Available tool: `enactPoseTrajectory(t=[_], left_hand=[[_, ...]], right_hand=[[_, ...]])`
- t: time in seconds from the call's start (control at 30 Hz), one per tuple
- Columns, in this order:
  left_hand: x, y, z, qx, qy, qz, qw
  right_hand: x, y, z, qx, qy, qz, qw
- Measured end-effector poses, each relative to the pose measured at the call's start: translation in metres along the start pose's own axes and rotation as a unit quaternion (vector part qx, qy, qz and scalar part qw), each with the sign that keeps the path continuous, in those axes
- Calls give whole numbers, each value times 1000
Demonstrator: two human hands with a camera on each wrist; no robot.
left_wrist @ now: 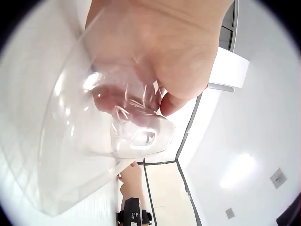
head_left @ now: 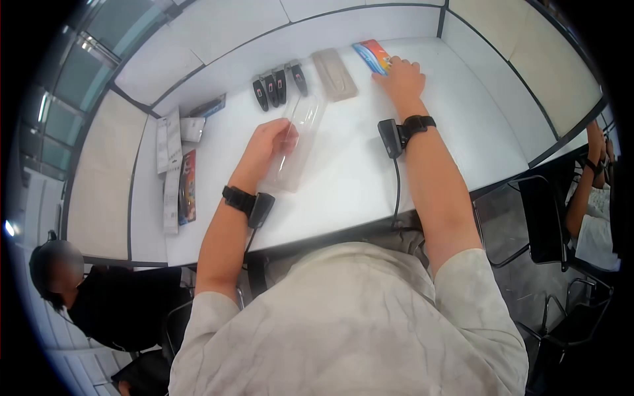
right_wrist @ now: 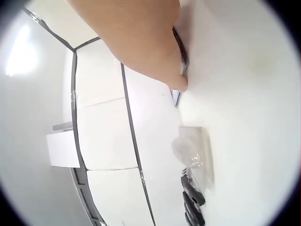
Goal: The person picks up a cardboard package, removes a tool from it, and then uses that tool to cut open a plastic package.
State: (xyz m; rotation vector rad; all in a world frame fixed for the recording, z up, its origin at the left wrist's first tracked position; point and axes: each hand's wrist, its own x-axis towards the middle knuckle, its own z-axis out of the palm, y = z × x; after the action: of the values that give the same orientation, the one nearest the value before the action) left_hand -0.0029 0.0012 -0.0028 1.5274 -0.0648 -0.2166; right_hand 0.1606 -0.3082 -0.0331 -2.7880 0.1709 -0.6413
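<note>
My left hand (head_left: pixel 269 142) grips a clear plastic blister shell (head_left: pixel 300 148) over the left-middle of the white table. In the left wrist view, its curled fingertips show through the transparent shell (left_wrist: pixel 141 141). At the back right, my right hand (head_left: pixel 404 82) holds the near edge of a colourful printed card (head_left: pixel 373 56), blue, orange and red. The right wrist view shows the thumb at the card's edge (right_wrist: pixel 177 98), close over the tabletop; the other fingers are hidden there.
Several black elongated items (head_left: pixel 271 91) with small red labels lie at the back. Beside them rests another plastic shell (head_left: pixel 335 74). White packages (head_left: pixel 172 165) and a colourful card (head_left: pixel 188 185) lie along the left wall. Low partitions (head_left: pixel 317 30) bound the table; a seated person (head_left: pixel 125 303) is at left.
</note>
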Motion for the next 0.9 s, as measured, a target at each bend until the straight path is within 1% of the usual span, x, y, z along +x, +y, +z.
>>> enactPoseTrajectory(t=[0.13,0.2,0.23,0.27,0.33,0.37,0.4,0.47,0.5,0.57,0.6,0.63,0.7,0.8,0.9], left_hand=[[3,-4,-3,3,-9,7,1000],[4,-6,-5,2,-15,13,1000],[4,-5,-5,-1,1,23,1000],[5,-5,-3,-3,17,33,999],[6,-6,-4,-32,62,46,996],[9,-8,-7,-58,91,49,993],[11,-10,-10,-84,120,51,988],[13,-8,-15,-132,121,72,981],[13,-7,-17,-156,120,82,977],[12,-7,-17,-157,132,108,973],[12,-7,-16,-158,136,120,971],[13,-7,-15,-173,145,116,967],[16,-8,-19,-175,142,105,969],[12,-4,-12,-127,136,91,978],[8,-1,-6,-92,130,73,984]], right_hand=[[0,-2,-4,-4,-14,4,1000],[-2,-2,0,2,71,-29,997],[-2,-2,1,5,113,-45,993],[-1,-4,1,86,128,-70,986],[0,-21,-10,244,154,-120,950],[-4,-30,-15,297,57,-125,945],[-11,-41,-21,347,-42,-128,928],[-31,-64,-40,420,-232,-145,865],[-42,-76,-53,443,-322,-159,822],[-62,-86,-72,404,-431,-181,786],[-66,-89,-73,401,-448,-205,772],[-67,-86,-74,403,-476,-228,748],[-63,-80,-67,420,-495,-275,709],[-56,-71,-62,458,-499,-250,693],[-50,-67,-60,496,-476,-173,705]])
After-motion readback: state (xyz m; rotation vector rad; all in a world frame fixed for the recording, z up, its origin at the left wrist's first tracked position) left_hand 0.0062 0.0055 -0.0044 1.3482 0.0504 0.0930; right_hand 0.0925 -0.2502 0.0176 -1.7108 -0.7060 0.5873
